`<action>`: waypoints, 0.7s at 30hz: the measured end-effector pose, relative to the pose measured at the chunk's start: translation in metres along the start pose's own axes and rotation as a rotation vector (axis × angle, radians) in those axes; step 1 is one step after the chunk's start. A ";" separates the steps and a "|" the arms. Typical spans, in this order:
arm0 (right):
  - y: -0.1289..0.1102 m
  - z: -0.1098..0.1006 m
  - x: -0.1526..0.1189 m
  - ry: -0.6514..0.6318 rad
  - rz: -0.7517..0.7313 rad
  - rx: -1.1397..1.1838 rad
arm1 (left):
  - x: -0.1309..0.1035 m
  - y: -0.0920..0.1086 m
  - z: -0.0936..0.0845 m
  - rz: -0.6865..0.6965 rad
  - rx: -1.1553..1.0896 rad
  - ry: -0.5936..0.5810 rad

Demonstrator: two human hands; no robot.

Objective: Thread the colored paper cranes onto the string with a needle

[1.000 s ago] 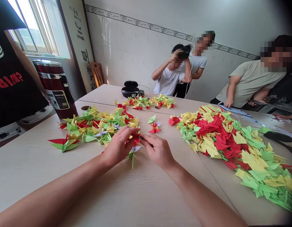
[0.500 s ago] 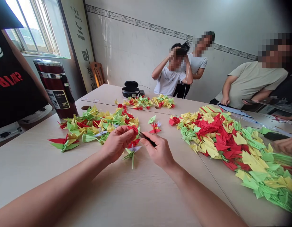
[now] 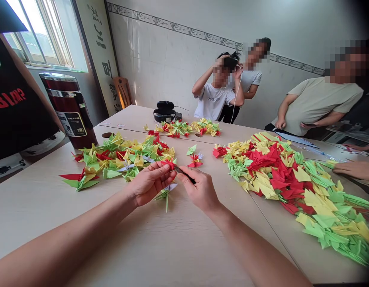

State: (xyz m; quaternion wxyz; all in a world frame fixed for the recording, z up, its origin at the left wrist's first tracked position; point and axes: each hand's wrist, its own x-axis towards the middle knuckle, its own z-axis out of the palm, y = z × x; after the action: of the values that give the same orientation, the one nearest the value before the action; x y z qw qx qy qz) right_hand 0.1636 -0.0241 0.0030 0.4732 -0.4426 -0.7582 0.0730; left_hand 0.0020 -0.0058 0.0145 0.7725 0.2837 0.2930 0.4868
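My left hand (image 3: pixel 150 181) pinches a small red folded-paper crane (image 3: pixel 167 162) between thumb and fingertips, above the table. My right hand (image 3: pixel 201 187) is closed round a slim dark tool (image 3: pixel 186 175), whose narrow end points left and meets the red paper. Its exact kind cannot be made out. Just below the hands lies a green and lilac paper crane (image 3: pixel 165 195). Behind my left hand spreads a heap of mixed paper cranes (image 3: pixel 112 155). A red crane (image 3: pixel 195 160) and a green one (image 3: pixel 191 150) lie beyond my right hand.
A large pile of cranes (image 3: pixel 283 179) covers the table's right side, with another person's hand (image 3: pixel 356 169) beside it. A dark red vacuum flask (image 3: pixel 72 115) stands at left. More cranes (image 3: pixel 184 128) and a black case (image 3: pixel 164 112) are farther back. Several people surround the table (image 3: pixel 178 247).
The tool and the red crane have turned slightly against each other, and my left fingers have shifted and loosened a little. At right, the other person's hand has moved up and left.
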 end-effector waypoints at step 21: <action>0.000 -0.003 0.002 -0.009 -0.022 -0.021 | 0.000 0.002 0.000 0.009 0.032 -0.004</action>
State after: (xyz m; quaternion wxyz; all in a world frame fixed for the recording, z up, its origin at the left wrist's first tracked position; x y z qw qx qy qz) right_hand 0.1658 -0.0229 0.0059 0.4658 -0.4386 -0.7660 0.0619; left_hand 0.0008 -0.0048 0.0163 0.7661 0.2983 0.2981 0.4850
